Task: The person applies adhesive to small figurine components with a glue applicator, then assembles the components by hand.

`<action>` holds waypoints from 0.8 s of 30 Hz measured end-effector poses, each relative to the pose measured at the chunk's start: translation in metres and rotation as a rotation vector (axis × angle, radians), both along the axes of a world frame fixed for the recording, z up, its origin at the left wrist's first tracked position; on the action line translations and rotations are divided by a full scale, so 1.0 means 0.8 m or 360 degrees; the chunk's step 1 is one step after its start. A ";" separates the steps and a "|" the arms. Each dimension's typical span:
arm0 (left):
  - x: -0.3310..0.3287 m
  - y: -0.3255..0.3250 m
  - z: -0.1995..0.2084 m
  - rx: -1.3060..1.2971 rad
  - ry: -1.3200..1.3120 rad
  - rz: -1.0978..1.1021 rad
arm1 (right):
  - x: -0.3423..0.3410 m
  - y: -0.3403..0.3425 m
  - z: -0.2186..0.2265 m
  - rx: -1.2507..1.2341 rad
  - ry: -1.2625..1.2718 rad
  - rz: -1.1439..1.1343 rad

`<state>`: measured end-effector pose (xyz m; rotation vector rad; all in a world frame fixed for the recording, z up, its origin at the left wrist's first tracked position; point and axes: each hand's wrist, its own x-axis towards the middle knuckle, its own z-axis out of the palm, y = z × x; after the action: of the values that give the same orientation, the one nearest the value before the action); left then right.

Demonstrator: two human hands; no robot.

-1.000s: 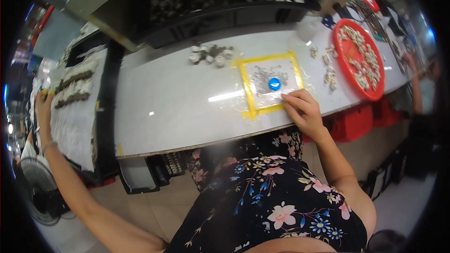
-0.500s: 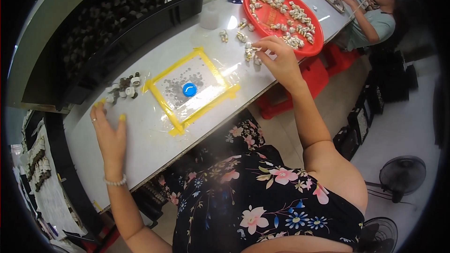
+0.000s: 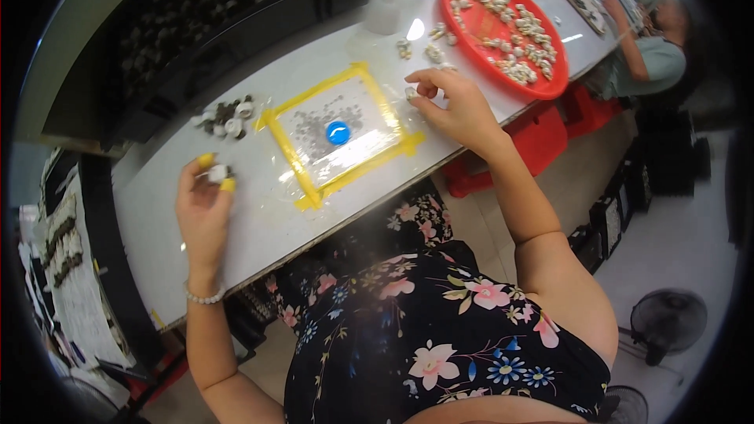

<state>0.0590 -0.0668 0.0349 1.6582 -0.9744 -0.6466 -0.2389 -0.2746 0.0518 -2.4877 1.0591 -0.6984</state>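
My left hand (image 3: 204, 216), two fingertips wrapped in yellow, pinches a small white-and-dark capped part (image 3: 220, 173) above the left of the white table (image 3: 259, 224). A pile of similar white-and-dark parts (image 3: 228, 118) lies just beyond it. My right hand (image 3: 458, 112) has thumb and forefinger closed on a small whitish piece (image 3: 411, 93), partly hidden by the fingers. Several white-and-gold pieces (image 3: 433, 53) lie beyond that hand. Between my hands, a blue round cap (image 3: 338, 133) sits among grey spots inside a yellow tape frame (image 3: 301, 171).
A red round tray (image 3: 562, 71) holding many white pieces stands at the far right. Along the back left runs a black bin (image 3: 259, 20) full of dark and white parts. A co-worker (image 3: 656, 63) sits beyond the tray. Red stools (image 3: 542, 141) stand below the table edge.
My left hand has picked up a white-and-dark part and drawn away from the pile. My right hand has moved off the white pieces toward the tape frame with a whitish piece. The view has shifted.
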 end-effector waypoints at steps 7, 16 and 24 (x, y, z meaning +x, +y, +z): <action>-0.064 0.017 0.002 -0.0431 0.1086 -0.0226 | 0.021 0.023 -0.006 0.0437 -0.0083 0.0492; -0.102 0.010 -0.004 -0.0336 0.0766 -0.0016 | 0.028 0.027 -0.002 -0.0117 0.0175 0.0565; -0.090 0.018 -0.002 -0.0140 -0.0903 -0.0153 | 0.055 0.031 0.011 0.0165 -0.0144 0.0692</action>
<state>-0.0134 -0.0521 0.0336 1.7588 -1.4687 -0.1826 -0.1948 -0.2501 0.0605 -2.4485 0.4809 -0.5955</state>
